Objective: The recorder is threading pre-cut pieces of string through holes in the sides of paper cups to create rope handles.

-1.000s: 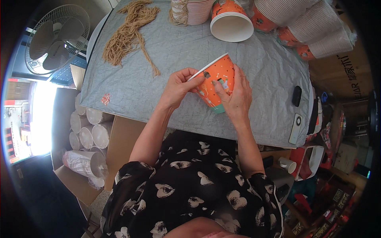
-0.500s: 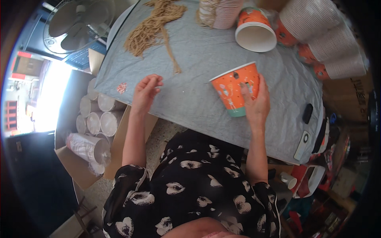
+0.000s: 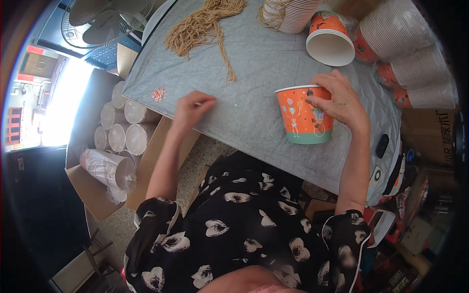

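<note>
One orange cup | in view: flares upward | axis nearly vertical

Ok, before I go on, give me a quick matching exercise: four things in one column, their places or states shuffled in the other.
1. Right hand
2. Left hand
3. String bundle
4. Fan

A. Tan, on the grey cloth
B. Upper left of the view
C. Apart from the cup, fingers curled
D. At the orange cup's rim

Pairs: 1-D, 2-C, 3-A, 4-B
</note>
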Motion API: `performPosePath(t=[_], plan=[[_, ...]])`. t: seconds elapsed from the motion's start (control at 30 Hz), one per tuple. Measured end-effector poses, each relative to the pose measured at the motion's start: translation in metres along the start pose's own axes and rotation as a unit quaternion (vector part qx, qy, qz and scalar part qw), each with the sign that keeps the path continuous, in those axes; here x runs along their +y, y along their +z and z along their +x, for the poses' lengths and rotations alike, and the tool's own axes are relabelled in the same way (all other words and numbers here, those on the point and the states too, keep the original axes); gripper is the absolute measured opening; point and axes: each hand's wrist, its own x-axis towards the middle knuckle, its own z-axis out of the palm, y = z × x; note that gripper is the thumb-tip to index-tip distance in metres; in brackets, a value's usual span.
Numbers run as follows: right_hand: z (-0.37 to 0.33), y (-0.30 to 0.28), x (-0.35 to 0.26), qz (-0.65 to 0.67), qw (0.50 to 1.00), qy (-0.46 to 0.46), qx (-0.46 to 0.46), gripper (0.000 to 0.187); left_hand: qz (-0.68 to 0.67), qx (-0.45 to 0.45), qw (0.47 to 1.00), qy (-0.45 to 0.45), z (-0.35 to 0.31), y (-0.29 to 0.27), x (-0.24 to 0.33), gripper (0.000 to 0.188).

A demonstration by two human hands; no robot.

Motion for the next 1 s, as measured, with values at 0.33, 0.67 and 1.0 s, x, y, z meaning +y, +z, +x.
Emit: performPosePath(t=[0.33, 0.67, 1.0], plan=[[-0.035, -0.001, -0.010, 0.048, 0.989, -0.030, 0.139, 0.016, 0.027, -0.051, 0.998, -0.006, 0.009, 0.057, 0.027, 0.013], [-0.056, 0.054, 0.000, -0.010, 0.954, 0.008, 0.299, 0.016, 0.075, 0.062, 0.995, 0.028, 0.003, 0.033, 0.004, 0.010], [-0.082, 0.083, -0.018, -0.028, 0.920, 0.042, 0.389, 0.035, 0.241, 0.212, 0.945, -0.063, 0.005, -0.107, -0.047, 0.011]])
